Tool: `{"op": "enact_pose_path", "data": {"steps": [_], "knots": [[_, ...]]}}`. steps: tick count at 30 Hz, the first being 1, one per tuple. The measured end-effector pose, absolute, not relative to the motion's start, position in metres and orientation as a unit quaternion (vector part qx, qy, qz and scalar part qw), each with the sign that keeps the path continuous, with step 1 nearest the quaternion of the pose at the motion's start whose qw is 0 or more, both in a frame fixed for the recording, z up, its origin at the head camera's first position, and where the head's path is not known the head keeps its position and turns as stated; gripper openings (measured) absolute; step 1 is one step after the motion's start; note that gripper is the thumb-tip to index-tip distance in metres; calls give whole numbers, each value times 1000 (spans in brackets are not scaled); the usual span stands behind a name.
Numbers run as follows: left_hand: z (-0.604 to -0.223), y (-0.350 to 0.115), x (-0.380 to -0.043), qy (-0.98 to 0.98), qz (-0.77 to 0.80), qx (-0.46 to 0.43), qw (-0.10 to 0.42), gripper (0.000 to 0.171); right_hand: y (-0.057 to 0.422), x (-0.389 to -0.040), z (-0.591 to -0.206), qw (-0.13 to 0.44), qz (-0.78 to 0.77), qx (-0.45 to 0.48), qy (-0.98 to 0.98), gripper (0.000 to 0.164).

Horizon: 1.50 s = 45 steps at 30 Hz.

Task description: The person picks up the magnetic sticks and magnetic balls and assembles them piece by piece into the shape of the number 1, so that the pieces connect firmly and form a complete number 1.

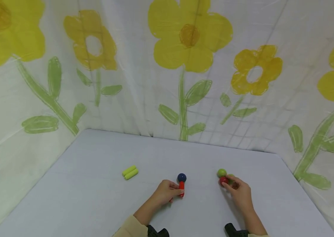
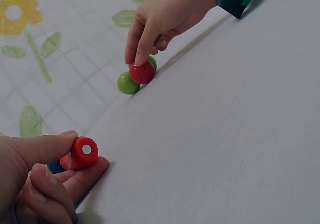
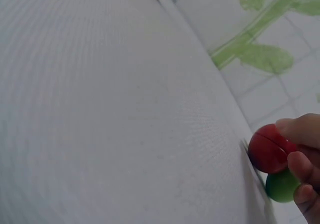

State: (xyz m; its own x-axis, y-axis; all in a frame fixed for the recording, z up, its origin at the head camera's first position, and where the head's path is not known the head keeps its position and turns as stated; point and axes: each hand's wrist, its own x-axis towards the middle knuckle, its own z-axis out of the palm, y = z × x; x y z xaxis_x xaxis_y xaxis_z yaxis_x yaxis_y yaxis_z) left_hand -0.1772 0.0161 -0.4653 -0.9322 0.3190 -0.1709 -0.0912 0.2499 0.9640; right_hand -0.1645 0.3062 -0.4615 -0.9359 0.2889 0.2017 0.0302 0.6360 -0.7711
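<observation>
My left hand (image 1: pixel 164 192) pinches a short red rod (image 1: pixel 181 188) between thumb and fingers. A dark blue ball (image 1: pixel 181 177) sits at the rod's far end. In the left wrist view, the rod's near end (image 2: pixel 86 149) shows a round silvery disc, and the blue ball (image 2: pixel 55 167) is partly hidden behind the fingers. A bit of red (image 1: pixel 171 199) shows beneath this hand. Off to the right, my right hand (image 1: pixel 241 194) holds a red ball (image 1: pixel 224 181) with its fingertips. A green ball (image 1: pixel 221 172) is right beside it, and another green ball (image 2: pixel 152 62) is mostly hidden behind.
Two yellow-green rods (image 1: pixel 130 172) lie side by side on the left part of the white table (image 1: pixel 96 204). A dark reddish round thing (image 1: pixel 235 186) shows between the right hand's fingers. Behind the table hangs a white sheet (image 1: pixel 137 98) painted with flowers.
</observation>
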Motion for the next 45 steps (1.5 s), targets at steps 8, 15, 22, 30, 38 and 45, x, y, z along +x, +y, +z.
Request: {"op": "enact_pose_path", "data": {"steps": [8,15,22,30,38,45], "knots": [[-465,15,-177,774,606,70,167,22,303,-163,-460,153,411,-80,-895,37],[-467,18,-177,772,611,67,163,21,302,-159,-460,132,394,-77,-906,40],[-467,20,-177,780,602,61,162,22,303,-154,-463,115,402,-76,-905,38],[-466,20,-177,780,601,63,163,22,298,-148,-465,112,427,-80,-894,41],[-467,19,-178,787,594,59,157,21,280,-141,-468,116,441,-63,-888,42],[-465,18,-177,787,595,65,149,20,263,-139,-471,145,455,-18,-879,37]]}}
